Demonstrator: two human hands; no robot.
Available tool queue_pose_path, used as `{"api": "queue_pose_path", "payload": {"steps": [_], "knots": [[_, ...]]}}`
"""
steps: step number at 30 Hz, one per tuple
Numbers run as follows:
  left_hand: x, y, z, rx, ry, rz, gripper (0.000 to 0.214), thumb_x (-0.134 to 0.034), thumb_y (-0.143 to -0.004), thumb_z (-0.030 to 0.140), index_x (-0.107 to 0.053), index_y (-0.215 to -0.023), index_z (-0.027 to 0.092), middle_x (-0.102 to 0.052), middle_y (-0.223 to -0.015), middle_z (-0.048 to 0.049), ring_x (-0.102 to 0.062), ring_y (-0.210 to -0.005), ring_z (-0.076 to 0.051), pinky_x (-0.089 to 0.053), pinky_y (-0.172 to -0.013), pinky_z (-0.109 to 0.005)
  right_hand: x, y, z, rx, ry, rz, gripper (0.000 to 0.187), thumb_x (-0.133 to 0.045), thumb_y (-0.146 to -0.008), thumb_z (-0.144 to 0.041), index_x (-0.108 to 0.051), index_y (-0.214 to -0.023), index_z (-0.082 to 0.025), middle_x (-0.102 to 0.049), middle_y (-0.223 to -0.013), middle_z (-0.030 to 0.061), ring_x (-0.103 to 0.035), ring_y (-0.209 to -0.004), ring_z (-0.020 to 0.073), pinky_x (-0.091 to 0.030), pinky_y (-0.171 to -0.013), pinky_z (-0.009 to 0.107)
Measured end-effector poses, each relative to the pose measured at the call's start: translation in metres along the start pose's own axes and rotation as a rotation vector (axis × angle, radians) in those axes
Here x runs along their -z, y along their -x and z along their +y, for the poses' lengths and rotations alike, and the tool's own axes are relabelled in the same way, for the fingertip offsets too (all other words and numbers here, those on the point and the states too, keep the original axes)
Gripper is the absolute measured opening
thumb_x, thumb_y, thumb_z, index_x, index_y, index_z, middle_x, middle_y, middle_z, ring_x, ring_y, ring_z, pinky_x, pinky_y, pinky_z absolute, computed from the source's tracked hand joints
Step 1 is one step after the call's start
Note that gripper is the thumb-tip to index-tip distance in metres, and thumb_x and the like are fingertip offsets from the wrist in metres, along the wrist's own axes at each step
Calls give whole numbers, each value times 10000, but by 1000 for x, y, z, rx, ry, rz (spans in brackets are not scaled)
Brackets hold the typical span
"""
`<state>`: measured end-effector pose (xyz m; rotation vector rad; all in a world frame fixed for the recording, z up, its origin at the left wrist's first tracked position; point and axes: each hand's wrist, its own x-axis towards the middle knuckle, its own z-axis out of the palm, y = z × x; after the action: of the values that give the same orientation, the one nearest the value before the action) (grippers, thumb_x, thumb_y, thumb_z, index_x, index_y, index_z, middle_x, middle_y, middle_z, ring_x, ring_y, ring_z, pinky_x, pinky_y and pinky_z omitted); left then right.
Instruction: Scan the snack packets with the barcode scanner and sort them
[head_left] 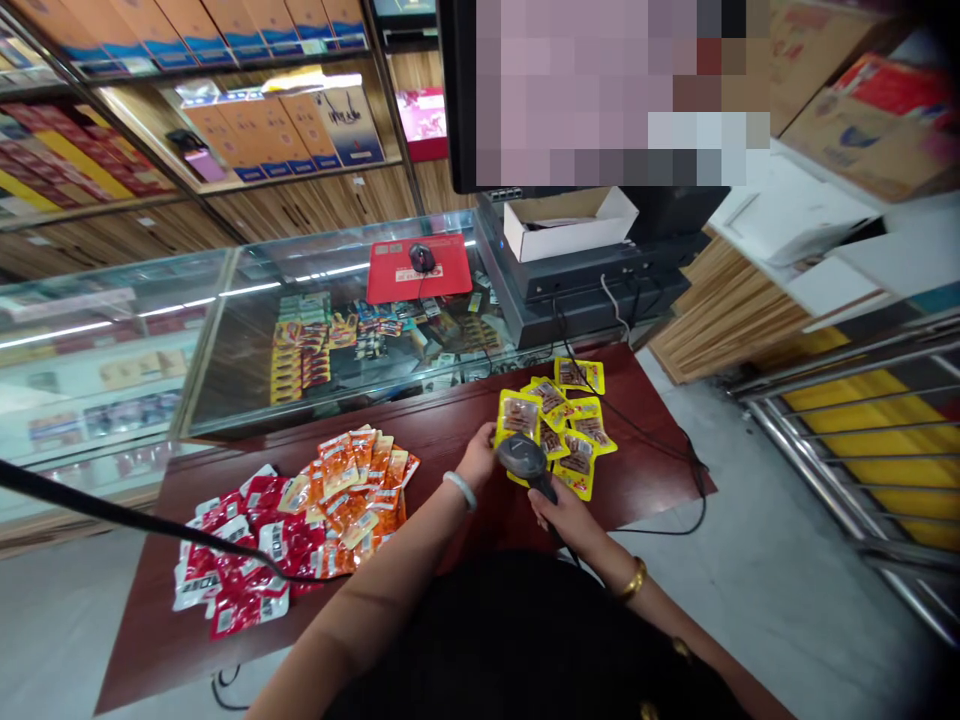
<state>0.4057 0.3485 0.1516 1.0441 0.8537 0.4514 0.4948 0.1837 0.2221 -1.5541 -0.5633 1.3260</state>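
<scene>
My right hand is wrapped round the handle of a black barcode scanner, its head tilted over the yellow packets. With my left hand, which wears a pale bracelet at the wrist, I grip the left edge of a yellow snack packet with a clear window showing brown food. The scanner head covers the lower part of that packet. Beside and beneath it lies a loose pile of similar yellow packets. Left of my left arm, orange snack packets overlap red and white packets.
The dark red tabletop adjoins a glass display counter. On the glass lies a red mouse pad with a mouse. A white open box sits below a monitor. A cable crosses the table's right side; metal railings stand at right.
</scene>
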Motion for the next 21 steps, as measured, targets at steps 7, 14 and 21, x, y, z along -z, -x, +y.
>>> {"api": "queue_pose_path", "payload": {"steps": [7, 14, 21], "knots": [[47, 7, -4, 60, -66, 145, 466, -786, -650, 363, -584, -1014, 153, -684, -907, -77, -640, -806, -163, -497, -810, -335, -5, 2, 4, 12, 6, -29, 526, -602, -774, -648, -488, -1002, -188, -455, -560, -92, -415, -437, 96, -349, -458, 239], [169, 79, 15, -5, -661, 645, 266, -611, -798, 347, -606, -1002, 176, -666, -981, -81, -622, -948, -204, -461, -910, -358, -35, -4, 19, 6, 93, -145, 424, -595, -815, -594, -485, -917, -198, -461, -563, -82, -413, -456, 97, -346, -476, 241], [246, 125, 40, 293, -1167, 994, 603, -547, -781, 597, -528, -1165, 133, -558, -1243, -205, -463, -1232, -351, -346, -1009, -445, -92, -11, 16, 28, 181, -277, 459, -603, -822, -556, -505, -1061, -176, -478, -563, -83, -432, -455, 103, -356, -463, 231]]}}
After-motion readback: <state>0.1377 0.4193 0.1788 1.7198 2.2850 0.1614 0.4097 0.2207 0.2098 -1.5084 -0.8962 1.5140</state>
